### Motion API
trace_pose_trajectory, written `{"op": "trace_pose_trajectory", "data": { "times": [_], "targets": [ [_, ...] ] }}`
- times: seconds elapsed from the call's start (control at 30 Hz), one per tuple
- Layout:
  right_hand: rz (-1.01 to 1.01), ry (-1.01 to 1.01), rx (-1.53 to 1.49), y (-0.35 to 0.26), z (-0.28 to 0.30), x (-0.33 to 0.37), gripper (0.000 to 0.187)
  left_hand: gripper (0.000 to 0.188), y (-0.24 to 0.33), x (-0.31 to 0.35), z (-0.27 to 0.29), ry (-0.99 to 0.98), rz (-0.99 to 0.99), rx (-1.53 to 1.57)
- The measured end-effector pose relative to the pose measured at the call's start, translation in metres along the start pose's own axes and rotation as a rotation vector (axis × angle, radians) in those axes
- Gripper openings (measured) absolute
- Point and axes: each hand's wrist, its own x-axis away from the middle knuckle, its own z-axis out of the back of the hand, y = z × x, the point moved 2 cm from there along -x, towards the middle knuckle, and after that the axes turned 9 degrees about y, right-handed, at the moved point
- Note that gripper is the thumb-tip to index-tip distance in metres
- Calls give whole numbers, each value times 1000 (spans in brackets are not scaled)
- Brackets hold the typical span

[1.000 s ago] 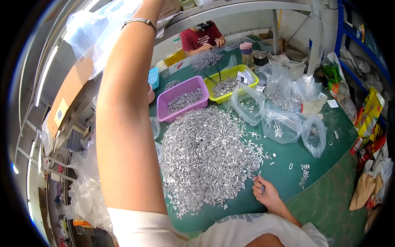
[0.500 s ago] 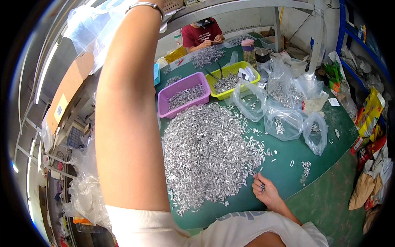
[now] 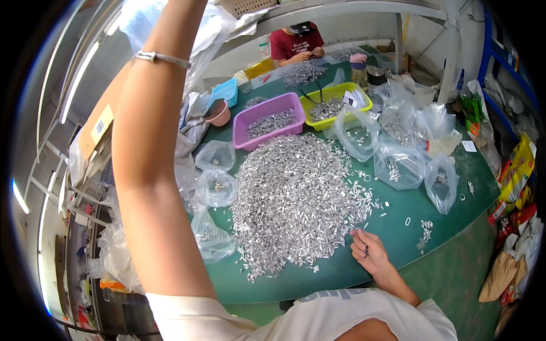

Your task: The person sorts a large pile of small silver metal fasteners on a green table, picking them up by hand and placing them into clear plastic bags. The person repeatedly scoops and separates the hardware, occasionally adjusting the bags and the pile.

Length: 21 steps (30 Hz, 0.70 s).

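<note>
My left arm (image 3: 151, 170) reaches up across the left side, a silver bracelet (image 3: 163, 58) on it; its hand is beyond the top edge. At the right border of a large heap of small silver metal parts (image 3: 301, 204), my right hand (image 3: 371, 253) is closed, its fingers curled in. Small silvery metal pieces show between those fingers, too small to name exactly. The heap spreads over a green table (image 3: 341, 273). Behind it stand a purple basket (image 3: 242, 129) and a yellow-green basket (image 3: 364, 107), both holding metal parts, the latter with dark-handled tools.
Open clear plastic bags lie left (image 3: 213, 241) and right (image 3: 398, 165) of the heap. A pink bowl (image 3: 219, 118) and blue tray (image 3: 225, 90) are at far left. Across the table a person in a dark red shirt (image 3: 296, 44) handles small things. Sacks (image 3: 515, 187) line the right side.
My raised left arm has swung left and further up, uncovering plastic bags, the pink bowl and the blue tray. The view has shifted slightly. My right hand stays beside the heap, still closed.
</note>
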Motion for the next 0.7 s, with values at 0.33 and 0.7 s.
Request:
{"op": "trace_pose_trajectory", "data": {
  "times": [0.33, 0.7],
  "targets": [
    [92, -127, 122, -10, -21, 1, 29, 14, -15, -67, 81, -169, -16, -75],
    [260, -300, 261, 14, -50, 18, 47, 23, 153, 151, 465, -335, 1697, 47]
  ]
}}
